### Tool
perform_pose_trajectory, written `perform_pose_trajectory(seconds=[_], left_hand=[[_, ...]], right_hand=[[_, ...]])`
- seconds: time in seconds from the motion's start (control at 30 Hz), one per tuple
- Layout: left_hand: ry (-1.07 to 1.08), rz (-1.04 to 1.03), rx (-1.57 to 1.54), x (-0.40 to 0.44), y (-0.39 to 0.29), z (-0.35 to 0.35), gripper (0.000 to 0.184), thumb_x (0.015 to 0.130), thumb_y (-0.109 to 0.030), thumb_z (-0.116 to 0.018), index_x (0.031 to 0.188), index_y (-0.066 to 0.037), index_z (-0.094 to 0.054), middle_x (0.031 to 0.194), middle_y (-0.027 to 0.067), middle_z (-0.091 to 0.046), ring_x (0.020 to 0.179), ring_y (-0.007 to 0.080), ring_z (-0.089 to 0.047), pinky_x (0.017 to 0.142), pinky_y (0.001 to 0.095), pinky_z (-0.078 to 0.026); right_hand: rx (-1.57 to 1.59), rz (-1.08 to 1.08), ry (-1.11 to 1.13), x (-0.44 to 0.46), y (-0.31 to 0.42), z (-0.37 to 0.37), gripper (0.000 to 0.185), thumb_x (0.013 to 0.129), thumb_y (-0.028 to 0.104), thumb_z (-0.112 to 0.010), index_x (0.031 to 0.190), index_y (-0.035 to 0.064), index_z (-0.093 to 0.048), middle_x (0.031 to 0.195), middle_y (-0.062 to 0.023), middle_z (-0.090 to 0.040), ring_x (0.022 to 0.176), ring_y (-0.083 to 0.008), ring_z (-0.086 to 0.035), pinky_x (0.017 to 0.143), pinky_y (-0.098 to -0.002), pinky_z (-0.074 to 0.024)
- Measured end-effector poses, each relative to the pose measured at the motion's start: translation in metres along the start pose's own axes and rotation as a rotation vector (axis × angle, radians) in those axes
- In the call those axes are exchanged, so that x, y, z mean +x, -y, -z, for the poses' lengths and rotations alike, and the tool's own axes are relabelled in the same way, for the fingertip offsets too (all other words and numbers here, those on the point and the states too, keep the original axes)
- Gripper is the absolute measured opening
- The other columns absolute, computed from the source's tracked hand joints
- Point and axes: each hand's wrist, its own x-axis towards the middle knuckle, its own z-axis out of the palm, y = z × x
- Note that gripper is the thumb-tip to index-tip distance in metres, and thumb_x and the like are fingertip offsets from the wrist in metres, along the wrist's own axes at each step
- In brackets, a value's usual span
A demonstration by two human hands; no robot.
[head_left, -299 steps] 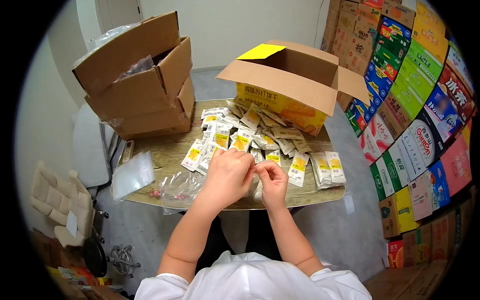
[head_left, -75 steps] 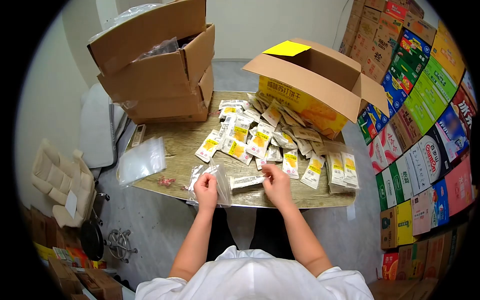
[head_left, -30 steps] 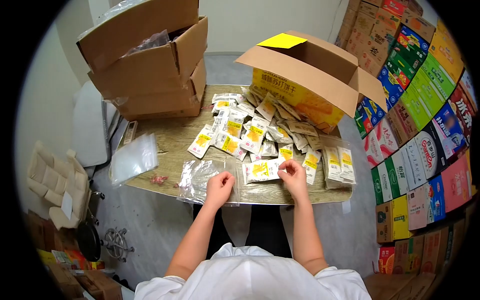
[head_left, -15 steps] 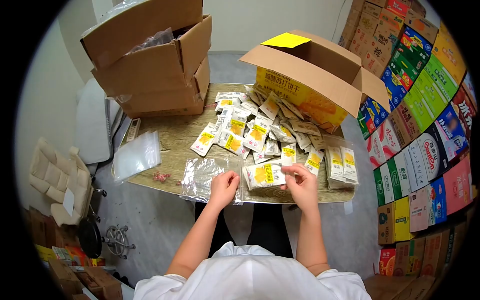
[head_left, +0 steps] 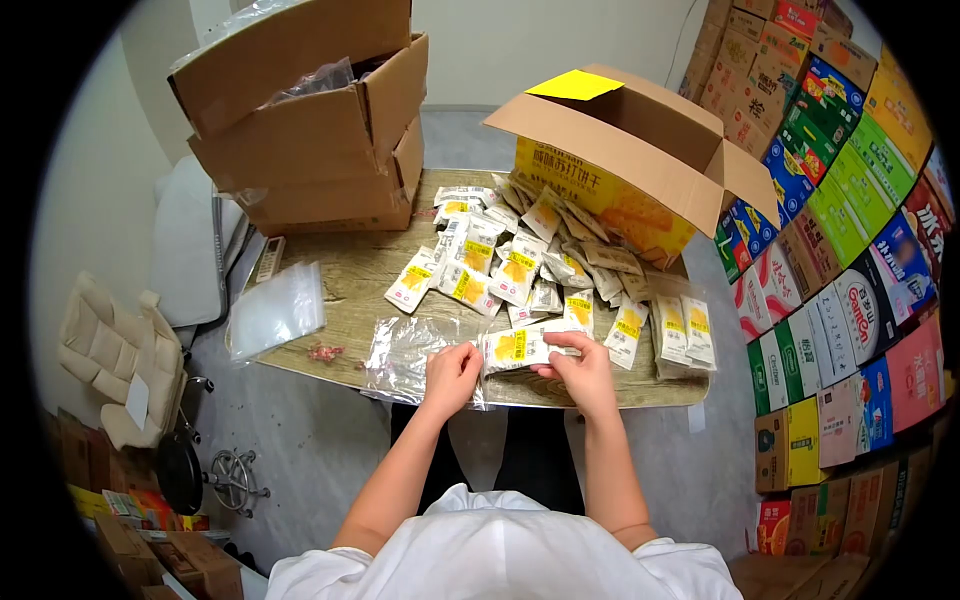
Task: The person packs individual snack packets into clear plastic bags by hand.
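Note:
My left hand (head_left: 453,377) is closed on the right part of a clear plastic bag (head_left: 400,352) that lies flat at the table's front edge. My right hand (head_left: 580,372) grips the right end of a white and yellow snack packet (head_left: 518,347), whose left end is close to my left hand at the bag's edge. Whether that end is inside the bag I cannot tell. Behind my hands is a loose pile of similar packets (head_left: 515,265). A clear bag with packets in it (head_left: 683,330) lies to the right.
A stack of clear bags (head_left: 278,312) lies on the left of the wooden table (head_left: 345,270). Brown cartons (head_left: 300,150) stand at the back left, an open yellow carton (head_left: 605,195) at the back right. Colourful boxes (head_left: 835,225) are stacked along the right wall.
The packet in my right hand has moved left, closer to my left hand. Over the longer span, the clear bag was flattened on the table and the packet turned its printed face up.

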Motion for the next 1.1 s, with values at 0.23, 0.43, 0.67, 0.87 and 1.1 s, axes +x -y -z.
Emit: perform_pose_trajectory(seconds=[0.23, 0.43, 0.67, 0.87, 1.1], left_hand=[[0.016, 0.127, -0.189, -0.001, -0.013, 0.006, 0.02, 0.089, -0.016, -0.055, 0.08, 0.001, -0.057, 0.06, 0.0124, -0.055, 0.054, 0.017, -0.052, 0.053, 0.0307, -0.039], [-0.056, 0.032, -0.053, 0.003, -0.039, 0.015, 0.02, 0.088, -0.017, -0.055, 0.077, -0.001, -0.057, 0.062, 0.0166, -0.059, 0.056, 0.033, -0.058, 0.052, 0.04, -0.043], [-0.021, 0.023, -0.259, 0.004, -0.038, 0.012, 0.021, 0.092, -0.012, -0.052, 0.075, 0.0, -0.055, 0.058, 0.0039, -0.057, 0.051, 0.0105, -0.054, 0.047, 0.0252, -0.039], [0.146, 0.271, -0.737, 0.005, -0.03, 0.008, 0.018, 0.095, -0.011, -0.048, 0.079, -0.004, -0.052, 0.059, 0.0005, -0.051, 0.047, 0.0067, -0.048, 0.043, 0.0192, -0.038], [0.139, 0.314, -0.934, 0.003, -0.011, 0.003, 0.02, 0.097, -0.016, -0.048, 0.08, -0.006, -0.05, 0.061, 0.0008, -0.052, 0.047, 0.0079, -0.049, 0.044, 0.0188, -0.04]], right_hand=[[0.01, 0.052, 0.162, -0.003, -0.02, -0.021, 0.03, 0.088, -0.008, -0.047, 0.117, -0.0093, -0.055, 0.117, -0.0157, -0.056, 0.088, -0.0204, -0.066, 0.078, -0.0268, -0.057], [0.083, 0.033, 0.191, 0.007, -0.04, -0.052, 0.035, 0.088, -0.007, -0.047, 0.122, -0.0075, -0.053, 0.119, -0.0168, -0.058, 0.091, -0.0177, -0.065, 0.079, -0.0252, -0.0544], [-0.438, 0.205, 0.063, 0.012, -0.021, -0.077, 0.02, 0.086, -0.003, -0.052, 0.104, -0.0046, -0.06, 0.083, -0.0089, -0.068, 0.073, -0.0105, -0.064, 0.061, -0.0254, -0.0498], [-0.432, 0.083, 0.319, 0.033, -0.038, -0.063, 0.013, 0.083, 0.004, -0.059, 0.078, -0.0032, -0.068, 0.066, -0.0069, -0.066, 0.059, -0.0094, -0.06, 0.053, -0.0252, -0.0461], [-0.374, 0.258, 0.003, 0.032, -0.057, -0.067, 0.013, 0.083, 0.005, -0.06, 0.083, -0.0036, -0.069, 0.067, -0.0077, -0.067, 0.06, -0.0102, -0.062, 0.053, -0.0257, -0.0469]])
